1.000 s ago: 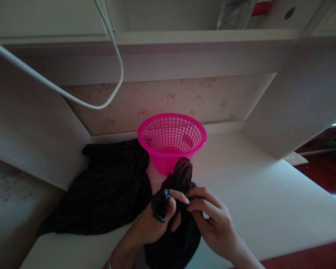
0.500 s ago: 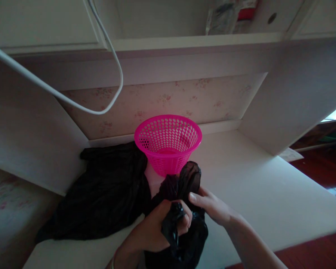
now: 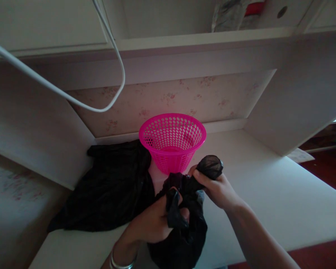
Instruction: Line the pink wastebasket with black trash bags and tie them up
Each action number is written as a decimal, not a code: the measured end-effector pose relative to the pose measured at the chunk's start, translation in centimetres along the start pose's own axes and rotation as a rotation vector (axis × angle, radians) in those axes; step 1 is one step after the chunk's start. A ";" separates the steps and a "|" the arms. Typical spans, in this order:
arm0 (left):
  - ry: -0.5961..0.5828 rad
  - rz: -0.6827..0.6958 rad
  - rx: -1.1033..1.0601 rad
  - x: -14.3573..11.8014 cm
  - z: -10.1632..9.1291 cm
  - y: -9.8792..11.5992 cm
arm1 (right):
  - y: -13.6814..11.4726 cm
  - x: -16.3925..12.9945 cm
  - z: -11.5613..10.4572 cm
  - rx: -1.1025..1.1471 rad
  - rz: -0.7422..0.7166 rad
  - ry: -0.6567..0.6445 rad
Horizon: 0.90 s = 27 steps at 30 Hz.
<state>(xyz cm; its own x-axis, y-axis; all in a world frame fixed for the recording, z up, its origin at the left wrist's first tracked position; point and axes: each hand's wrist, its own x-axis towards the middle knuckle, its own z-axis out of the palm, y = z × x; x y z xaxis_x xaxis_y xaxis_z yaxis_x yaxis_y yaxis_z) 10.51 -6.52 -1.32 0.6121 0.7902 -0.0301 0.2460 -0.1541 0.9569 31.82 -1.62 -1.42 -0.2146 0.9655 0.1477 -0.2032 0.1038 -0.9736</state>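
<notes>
A black plastic bag (image 3: 181, 239) hangs bunched between my two hands at the front of the white surface, its lower part bulging. My left hand (image 3: 159, 216) is closed round one gathered end, and a loose flap sticks out of the fist. Gripping another twisted end is my right hand (image 3: 218, 188), with a puffed loop of film above the thumb. Just behind the bag stands a pink perforated plastic basket (image 3: 172, 158), upright; no contents show in it. A second black bag (image 3: 106, 194) lies spread flat to the left.
The white surface (image 3: 254, 179) runs between side panels, with floral wallpaper (image 3: 170, 97) behind. An open shelf (image 3: 168, 18) overhead holds a clear plastic package (image 3: 228, 16). A white cable (image 3: 100, 109) loops down at upper left.
My right hand has closed on an end of the bag and pulled it slightly right and up. The left hand keeps its hold. The view has shifted a little.
</notes>
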 end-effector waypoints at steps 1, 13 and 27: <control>0.025 -0.017 -0.044 0.2 0.3 -0.4 | -0.1 -0.3 -0.1 0.019 -0.009 0.026; 0.347 0.021 -0.265 1.2 1.5 -2.4 | -3.0 -3.7 -0.8 -0.209 -0.233 -0.463; 0.306 0.191 0.036 0.1 1.7 -2.7 | -0.3 -2.4 -0.7 -0.681 -0.436 -0.296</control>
<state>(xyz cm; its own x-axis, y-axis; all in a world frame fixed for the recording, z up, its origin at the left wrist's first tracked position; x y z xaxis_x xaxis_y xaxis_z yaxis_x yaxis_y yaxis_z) 11.21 -7.00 -4.45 0.3980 0.8852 0.2408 0.1789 -0.3323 0.9260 33.09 -3.76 -1.64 -0.5100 0.7140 0.4796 0.2721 0.6629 -0.6975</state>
